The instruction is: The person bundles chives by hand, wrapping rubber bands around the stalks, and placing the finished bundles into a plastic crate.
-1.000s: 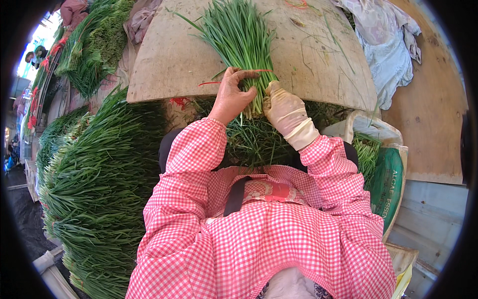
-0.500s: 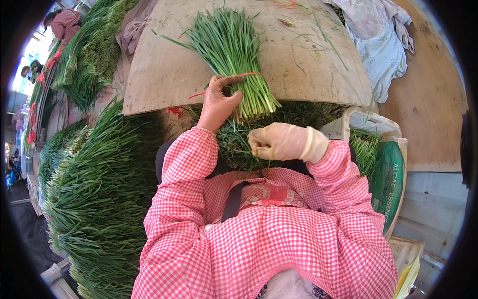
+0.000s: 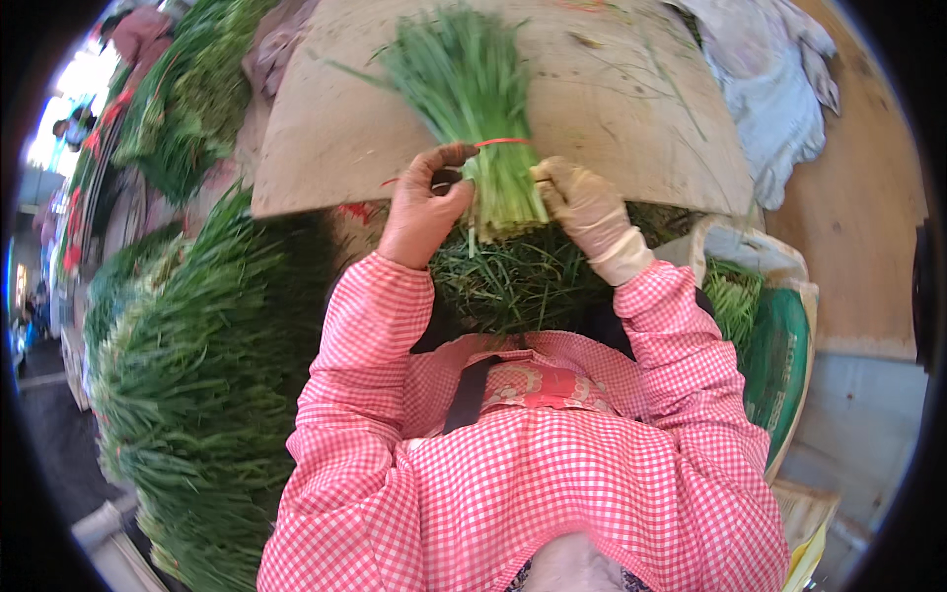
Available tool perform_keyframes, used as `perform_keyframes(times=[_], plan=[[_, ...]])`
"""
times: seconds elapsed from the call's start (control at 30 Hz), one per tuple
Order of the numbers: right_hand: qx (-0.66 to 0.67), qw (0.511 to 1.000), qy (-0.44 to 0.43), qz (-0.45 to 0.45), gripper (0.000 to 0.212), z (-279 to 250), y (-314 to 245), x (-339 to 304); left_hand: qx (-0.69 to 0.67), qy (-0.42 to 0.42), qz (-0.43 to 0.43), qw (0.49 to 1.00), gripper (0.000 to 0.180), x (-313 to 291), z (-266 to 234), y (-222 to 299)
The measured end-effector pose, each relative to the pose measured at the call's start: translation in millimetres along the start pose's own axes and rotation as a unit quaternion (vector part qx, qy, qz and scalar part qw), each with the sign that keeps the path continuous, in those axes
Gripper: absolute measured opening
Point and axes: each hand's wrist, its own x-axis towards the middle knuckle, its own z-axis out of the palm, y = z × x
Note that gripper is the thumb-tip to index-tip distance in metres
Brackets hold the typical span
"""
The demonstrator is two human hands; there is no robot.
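A bundle of green chives (image 3: 464,79) lies on the board with its pale cut ends toward me. Around its stems runs a thin red tie (image 3: 505,140), whose loose end sticks out on the left. My left hand (image 3: 424,207) is closed at the left side of the bundle, thumb and fingers pinching at the tie. In a pale glove, my right hand (image 3: 584,205) is at the right edge of the stems, just above their cut ends. Its fingers are bent and pressed together against the stalks; what they pinch is hidden.
The bundle rests on a wooden board (image 3: 335,128) with stray leaves. Loose green trimmings (image 3: 513,286) lie below its near edge. At left stands a large pile of chives (image 3: 197,395). A pale bin (image 3: 779,261) is at right, beyond it a cloth (image 3: 769,109). People are far left.
My right hand has moved up from below the bundle to the right edge of its stems. My left hand stays at the red tie. The view has shifted slightly.
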Motion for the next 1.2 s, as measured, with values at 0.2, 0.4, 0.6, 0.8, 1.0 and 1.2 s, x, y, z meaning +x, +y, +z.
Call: perform_keyframes(times=[0.2, 0.4, 0.6, 0.8, 1.0, 1.2], plan=[[0.189, 0.981, -0.046, 0.021, 0.001, -12, 16, -6, -0.085, 0.238, 0.079, 0.964, 0.022, -53, -121, -17], [0.561, 0.805, -0.091, 0.171, 0.011, -61, 14, -22, -0.166, 0.428, -0.194, 0.867, 0.02, -163, -188, -226], [0.624, 0.771, 0.057, 0.112, 0.009, -96, -44, -37, -0.193, 0.411, -0.323, 0.83, 0.028, -188, -157, -334], [0.732, 0.679, -0.035, -0.038, 0.007, -140, -103, -25, 0.053, 0.312, -0.205, 0.926, 0.036, -147, -156, -370], [0.771, 0.606, -0.191, -0.045, 0.009, -171, -117, -2, -0.011, 0.301, -0.308, 0.903, 0.039, -143, -169, -405], [0.067, 0.903, -0.324, 0.275, 0.034, -116, -84, -30, -0.12, 0.319, -0.371, 0.864, 0.047, -126, -186, -419]])
